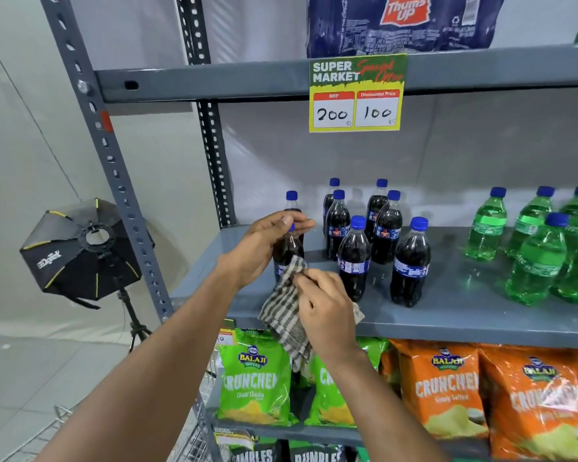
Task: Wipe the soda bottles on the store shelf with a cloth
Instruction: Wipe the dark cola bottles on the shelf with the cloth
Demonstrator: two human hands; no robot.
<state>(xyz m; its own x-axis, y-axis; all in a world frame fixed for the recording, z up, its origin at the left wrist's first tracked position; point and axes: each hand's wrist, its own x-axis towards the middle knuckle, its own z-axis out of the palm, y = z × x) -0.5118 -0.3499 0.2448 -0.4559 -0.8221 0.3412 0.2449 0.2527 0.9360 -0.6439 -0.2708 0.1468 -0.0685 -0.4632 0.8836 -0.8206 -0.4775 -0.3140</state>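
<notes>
Our right hand (326,311), nearest the lens, grips the striped cloth (286,315) and presses its upper edge against the lower body of the cola bottle (287,251). We close our left hand (264,248) around that bottle's neck, fingers (294,223) over the blue cap, evidently to steady it against the rubbing. It stands at the left front of the grey shelf (464,315), slightly apart from the other cola bottles (377,241), which gives the cloth room. Green bottles (534,248) wait to the right.
</notes>
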